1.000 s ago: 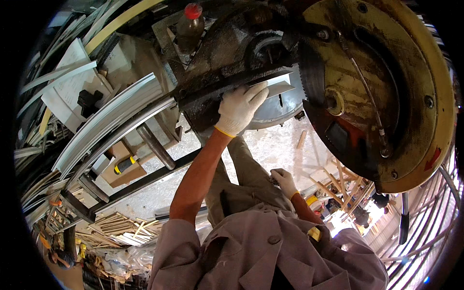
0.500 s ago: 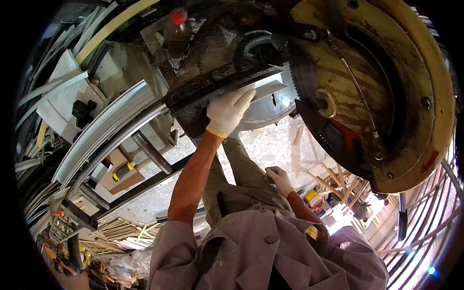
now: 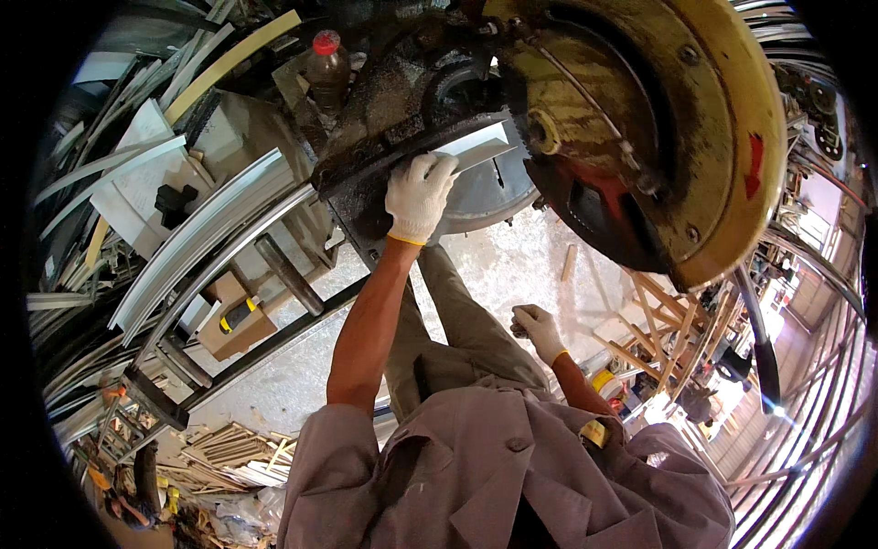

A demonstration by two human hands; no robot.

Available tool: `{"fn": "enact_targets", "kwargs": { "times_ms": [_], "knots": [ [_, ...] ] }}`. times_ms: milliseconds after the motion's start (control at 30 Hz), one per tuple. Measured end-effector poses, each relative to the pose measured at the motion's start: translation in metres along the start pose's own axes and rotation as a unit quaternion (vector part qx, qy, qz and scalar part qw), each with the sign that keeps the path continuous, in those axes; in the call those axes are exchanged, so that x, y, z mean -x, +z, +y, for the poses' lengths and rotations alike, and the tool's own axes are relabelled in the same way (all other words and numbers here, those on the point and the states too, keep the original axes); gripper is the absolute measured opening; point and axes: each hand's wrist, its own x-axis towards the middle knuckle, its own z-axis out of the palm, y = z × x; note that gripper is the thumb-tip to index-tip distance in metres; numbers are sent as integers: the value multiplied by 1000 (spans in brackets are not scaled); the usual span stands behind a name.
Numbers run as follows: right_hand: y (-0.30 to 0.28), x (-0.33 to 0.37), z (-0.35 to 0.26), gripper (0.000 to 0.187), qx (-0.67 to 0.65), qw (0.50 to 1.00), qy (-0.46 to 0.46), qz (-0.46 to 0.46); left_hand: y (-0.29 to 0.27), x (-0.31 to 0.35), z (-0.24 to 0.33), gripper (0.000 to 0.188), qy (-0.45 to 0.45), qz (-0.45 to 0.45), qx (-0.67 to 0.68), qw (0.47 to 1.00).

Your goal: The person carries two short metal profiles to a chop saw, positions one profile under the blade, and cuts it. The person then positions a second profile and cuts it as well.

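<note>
My left hand (image 3: 421,197), in a white knitted glove, is closed on a short silver metal profile (image 3: 483,154) at the dark fence of a cutting saw. Its fingers are curled over the profile's left end, which they hide. The profile's right end points toward the toothed saw blade (image 3: 518,105), apart from it. Beneath lies the round grey saw table (image 3: 498,197). A worn yellow blade guard (image 3: 732,101) with a red arrow stands to the right. My right hand (image 3: 540,331), also gloved, hangs low beside my right leg with fingers curled; whether they hold anything is hidden.
A roller stand (image 3: 291,274) extends left from the saw, with long pale metal profiles (image 3: 206,238) along it. A red-capped bottle (image 3: 327,69) stands behind the fence. A yellow-and-black tool (image 3: 238,316) lies on a cardboard box. Wooden pieces (image 3: 663,320) stand at right.
My view has shifted, so the saw guard appears further left. My left hand's fingers have curled more over the profile, after lying stretched along it. My right hand has moved slightly away from my leg.
</note>
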Motion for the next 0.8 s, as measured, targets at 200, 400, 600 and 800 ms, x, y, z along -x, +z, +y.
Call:
{"fn": "enact_targets", "kwargs": {
  "times_ms": [200,400,600,800],
  "knots": [
    [-24,24,-2,35,-45,999,-22,11,-1,-4,3,31,-26,21,22,999],
    [-80,39,7,36,-52,997,-52,35,11,-2,23,30,-108,1,30,994],
    [-192,11,-25,40,-42,987,-135,70,3,-2,40,38,-193,12,1,981],
    [-293,25,-197,32,146,915,-342,159,27,4,49,37,-218,-15,-106,970]
  ]
}}
